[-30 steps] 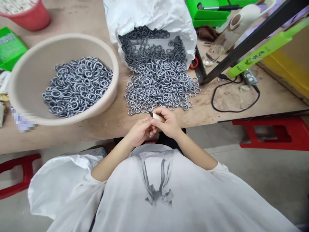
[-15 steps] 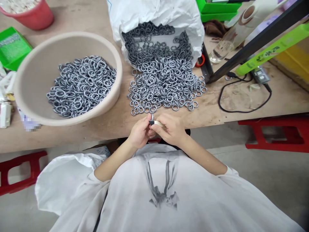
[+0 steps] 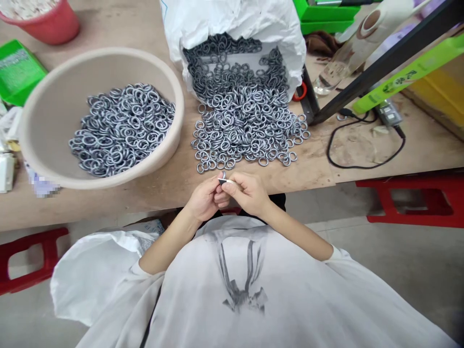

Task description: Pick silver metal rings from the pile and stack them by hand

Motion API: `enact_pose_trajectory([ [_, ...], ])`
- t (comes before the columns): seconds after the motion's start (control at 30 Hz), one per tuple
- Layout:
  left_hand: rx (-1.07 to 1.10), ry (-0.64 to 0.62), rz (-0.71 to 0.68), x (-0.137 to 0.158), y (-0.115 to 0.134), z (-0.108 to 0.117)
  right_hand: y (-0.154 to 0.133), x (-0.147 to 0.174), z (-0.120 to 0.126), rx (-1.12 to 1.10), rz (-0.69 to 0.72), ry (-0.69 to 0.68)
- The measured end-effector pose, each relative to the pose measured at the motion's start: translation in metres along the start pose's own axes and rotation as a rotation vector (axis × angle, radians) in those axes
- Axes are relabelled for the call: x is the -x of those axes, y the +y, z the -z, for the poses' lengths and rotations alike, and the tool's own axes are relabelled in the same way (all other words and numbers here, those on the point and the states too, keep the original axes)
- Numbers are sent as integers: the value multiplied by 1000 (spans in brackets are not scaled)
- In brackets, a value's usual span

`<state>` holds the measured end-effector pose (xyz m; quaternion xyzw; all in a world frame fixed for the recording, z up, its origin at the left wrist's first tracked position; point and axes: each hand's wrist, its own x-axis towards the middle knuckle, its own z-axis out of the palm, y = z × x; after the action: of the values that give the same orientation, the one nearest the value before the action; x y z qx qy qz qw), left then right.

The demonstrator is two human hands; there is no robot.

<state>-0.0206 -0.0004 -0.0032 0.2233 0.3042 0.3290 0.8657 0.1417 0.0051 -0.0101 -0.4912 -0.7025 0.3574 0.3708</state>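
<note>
At the front edge of the table my two hands meet. A grey ring (image 3: pixel 224 174) stands up from the closed fingertips of my left hand (image 3: pixel 204 199). My right hand (image 3: pixel 251 193) is closed on a small tool with a dark flat tip (image 3: pixel 221 181), perhaps a blade. The tip lies close against the ring; whether they touch I cannot tell. Just beyond my hands a heap of grey rings (image 3: pixel 246 125) spills from a white sack (image 3: pixel 232 19) lying on its side. On the left more such rings (image 3: pixel 126 125) lie in a large beige basin (image 3: pixel 47 121).
A green bin (image 3: pixel 18 72) and a red bucket (image 3: pixel 54 21) stand at the far left. To the right are a slanted black bar (image 3: pixel 377 63), a black cable (image 3: pixel 329 150) and a clear bottle (image 3: pixel 333 72). Red stools (image 3: pixel 409 203) flank the table below its edge.
Both hands have shifted slightly left with the ring and the tool. The tool's white part shows less now. The ring heap and the basin look unchanged.
</note>
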Motion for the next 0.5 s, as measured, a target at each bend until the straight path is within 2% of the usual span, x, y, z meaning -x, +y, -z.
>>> enact_pose_trajectory([
  [0.07, -65, -30, 10, 7, -2, 6, 10, -9, 2, 96, -128, 140],
  [0.13, -104, -6, 3, 14, -4, 13, 16, -19, 5, 265, -205, 160],
  [0.27, -154, 185, -122, 22, 0, 29, 16, -33, -1, 584, -70, -98],
  [0.33, -188, 234, -162, 23, 5, 33, 15, -38, -7, 679, -59, -181],
  [0.4, -198, 272, -203, 22, 9, 35, 15, -40, -11, 657, -81, -178],
  [0.5, -198, 339, -279, 15, 10, 34, 13, -40, -11, 294, -100, -63],
])
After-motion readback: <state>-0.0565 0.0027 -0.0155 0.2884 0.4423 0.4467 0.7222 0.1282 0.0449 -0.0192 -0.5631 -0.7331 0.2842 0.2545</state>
